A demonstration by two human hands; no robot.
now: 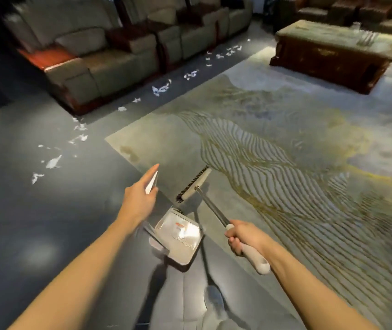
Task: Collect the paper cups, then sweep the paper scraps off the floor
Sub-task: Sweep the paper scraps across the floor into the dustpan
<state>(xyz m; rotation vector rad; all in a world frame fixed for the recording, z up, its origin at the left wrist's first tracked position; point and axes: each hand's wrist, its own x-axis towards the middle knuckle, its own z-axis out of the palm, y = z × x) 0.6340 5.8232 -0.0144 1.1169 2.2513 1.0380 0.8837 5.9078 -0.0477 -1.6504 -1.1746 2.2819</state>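
Observation:
White paper scraps [53, 161] lie in a long trail on the dark floor, running from the near left up past more scraps [160, 88] in front of the sofas. My right hand [245, 240] grips the white grip of a broom; its metal shaft slants down to the broom head [193, 185], which rests on the rug's near corner. My left hand [140, 197] holds the white top of the dustpan handle, index finger stretched forward. The grey dustpan [178, 236] hangs just below and between my hands, above the floor. No paper cups are in view.
A row of olive sofas [99, 67] with dark wooden bases lines the far left. A large patterned rug [273, 151] covers the middle and right. A dark wooden coffee table [333, 58] stands at the far right. My shoe [214, 298] shows below.

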